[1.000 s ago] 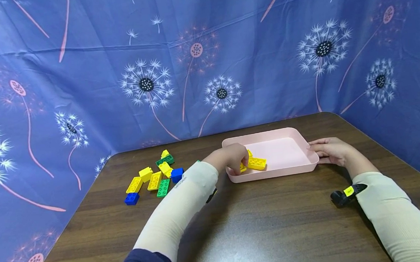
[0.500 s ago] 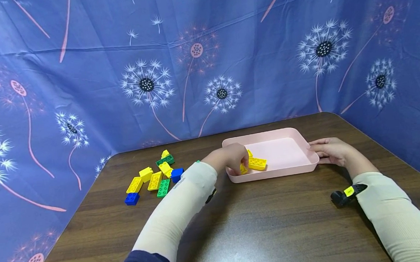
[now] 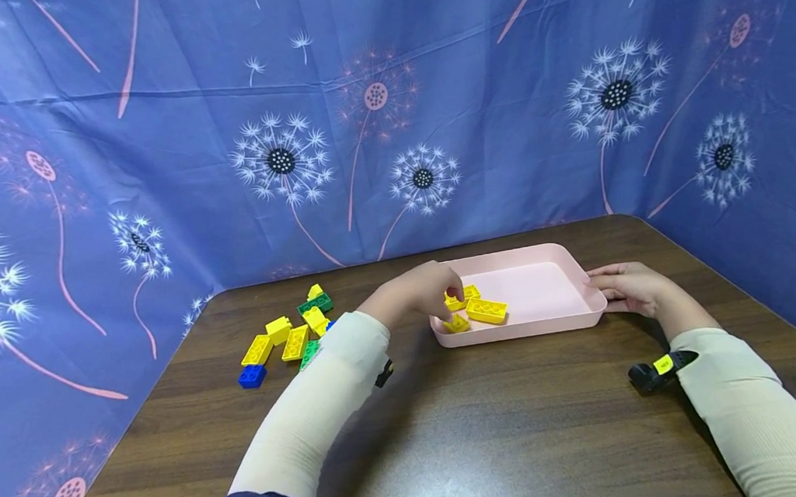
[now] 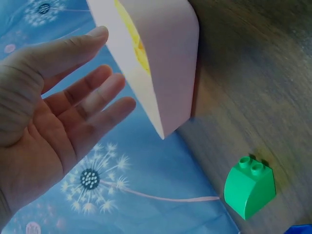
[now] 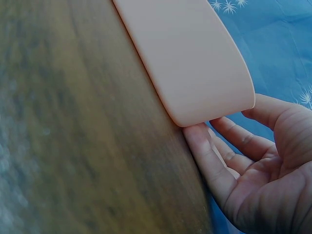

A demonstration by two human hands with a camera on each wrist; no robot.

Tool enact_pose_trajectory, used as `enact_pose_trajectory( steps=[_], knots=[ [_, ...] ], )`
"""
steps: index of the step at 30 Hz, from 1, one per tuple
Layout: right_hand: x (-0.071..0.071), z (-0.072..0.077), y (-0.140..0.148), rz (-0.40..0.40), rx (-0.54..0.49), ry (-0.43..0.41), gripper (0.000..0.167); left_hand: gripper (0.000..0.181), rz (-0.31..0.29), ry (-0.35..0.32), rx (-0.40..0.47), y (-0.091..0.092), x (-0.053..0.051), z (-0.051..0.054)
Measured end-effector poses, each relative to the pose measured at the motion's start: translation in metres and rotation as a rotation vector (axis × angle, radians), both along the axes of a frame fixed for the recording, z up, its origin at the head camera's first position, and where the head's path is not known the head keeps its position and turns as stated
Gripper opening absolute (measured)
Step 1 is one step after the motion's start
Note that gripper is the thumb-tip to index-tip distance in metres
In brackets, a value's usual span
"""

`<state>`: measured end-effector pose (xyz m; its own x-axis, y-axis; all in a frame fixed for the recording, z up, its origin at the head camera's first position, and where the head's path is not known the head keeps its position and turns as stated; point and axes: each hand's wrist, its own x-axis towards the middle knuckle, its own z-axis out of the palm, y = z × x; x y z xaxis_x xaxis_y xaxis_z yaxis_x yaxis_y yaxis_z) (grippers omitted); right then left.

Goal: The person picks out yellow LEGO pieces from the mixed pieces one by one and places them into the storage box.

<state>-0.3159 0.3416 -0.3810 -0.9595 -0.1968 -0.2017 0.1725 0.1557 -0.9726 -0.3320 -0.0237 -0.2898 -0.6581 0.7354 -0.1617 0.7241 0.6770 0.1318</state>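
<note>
My left hand (image 3: 424, 289) is above the left end of the pink tray (image 3: 537, 324), its fingers loosely bent. The left wrist view shows that hand (image 4: 63, 102) holding nothing, fingers apart, beside the tray wall (image 4: 173, 63). Inside the tray lie several yellow bricks, among them a long one (image 3: 486, 311) and a small one (image 3: 456, 324) near the front left corner. At the tray's right end, my right hand (image 3: 636, 292) touches the wall. In the right wrist view, fingers of the right hand (image 5: 263, 170) rest against the tray's end (image 5: 195, 78), with no grip round it.
On the brown table (image 3: 510, 427), left of the tray, lies a loose group of yellow, green and blue bricks, including a blue one (image 3: 251, 376). A green curved brick (image 4: 249, 187) stands near the tray in the left wrist view. A patterned blue cloth (image 3: 503, 154) hangs behind.
My left hand has let go of a small yellow brick, which now lies in the tray, and has moved up and left. My right hand remains at the tray's right end.
</note>
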Motion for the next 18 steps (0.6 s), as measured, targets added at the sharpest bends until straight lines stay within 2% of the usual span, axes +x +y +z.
enact_pose_trajectory(
  steps=[5, 8, 13, 18],
  knots=[
    [0.0, -0.001, 0.001, 0.017, -0.008, 0.013, 0.05, 0.038, -0.038, 0.066, 0.038, -0.018, 0.009, 0.004],
    [0.001, -0.001, 0.001, 0.011, -0.004, 0.016, 0.047, 0.039, -0.028, 0.097, 0.075, -0.033, 0.012, 0.005],
    [0.002, -0.001, 0.001, 0.004, 0.0, 0.022, 0.042, 0.037, 0.042, 0.13, 0.127, -0.064, 0.017, 0.005],
    [0.001, 0.0, 0.0, 0.005, -0.015, 0.016, 0.035, 0.037, 0.183, 0.134, 0.211, -0.101, 0.025, 0.006]
  ],
)
